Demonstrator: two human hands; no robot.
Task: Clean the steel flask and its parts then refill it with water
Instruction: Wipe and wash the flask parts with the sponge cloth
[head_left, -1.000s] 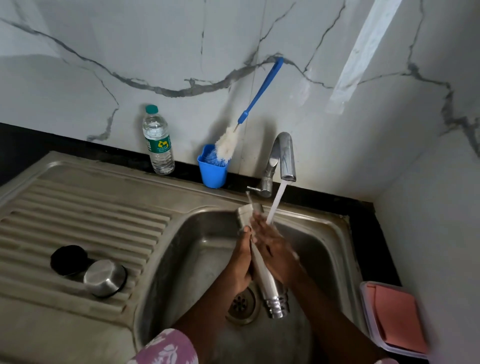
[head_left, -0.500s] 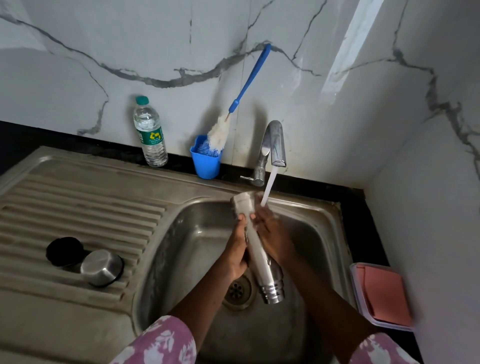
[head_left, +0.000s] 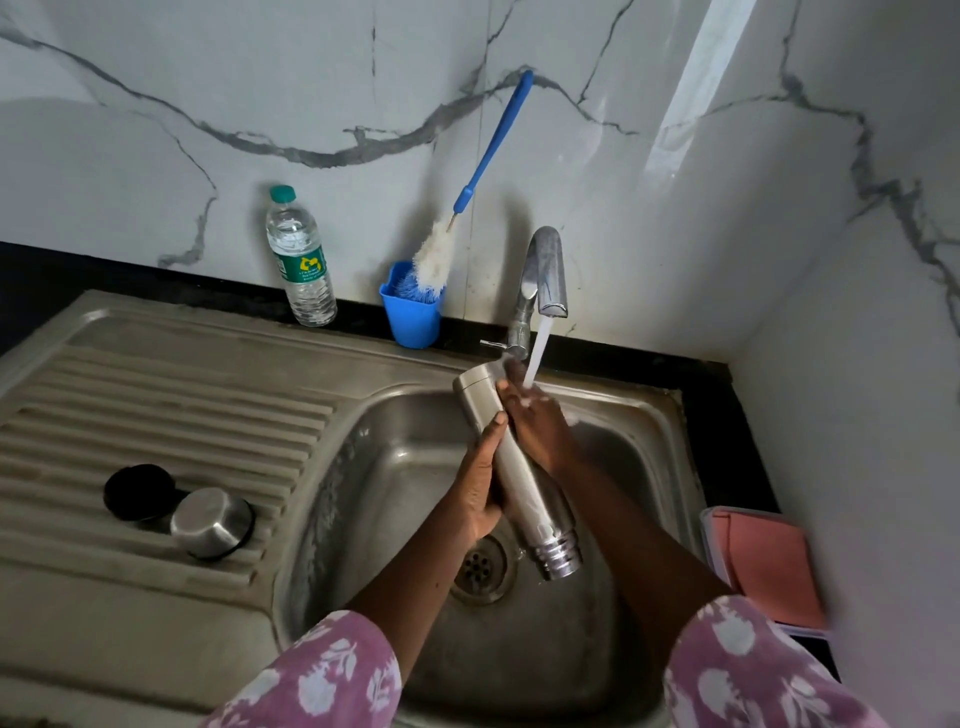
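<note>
Head view looks down into a steel sink (head_left: 644, 447), where the steel flask (head_left: 511, 467) is held at a slant over the basin, its flat base up near the tap (head_left: 543, 275) and its threaded open mouth pointing down towards the drain (head_left: 480, 569). The left hand (head_left: 480, 483) grasps the flask's body from the left, thumb laid up along the metal and palm wrapped behind it. The right hand (head_left: 535, 423) lies against the upper part of the flask on its right side, fingers pressed to the steel near the base; whether they curl round it I cannot tell. A stream of water (head_left: 535, 353) falls from the tap onto the right hand's fingers. On the ribbed draining board (head_left: 156, 415) to the left sit a black lid (head_left: 137, 491) and a steel cap (head_left: 210, 522), touching each other. Against the marble wall stand a plastic water bottle (head_left: 301, 260) and a blue cup (head_left: 410, 312) holding a blue-handled bottle brush (head_left: 467, 197). A pink cloth (head_left: 769, 571) lies in a tray at the right edge.
</note>
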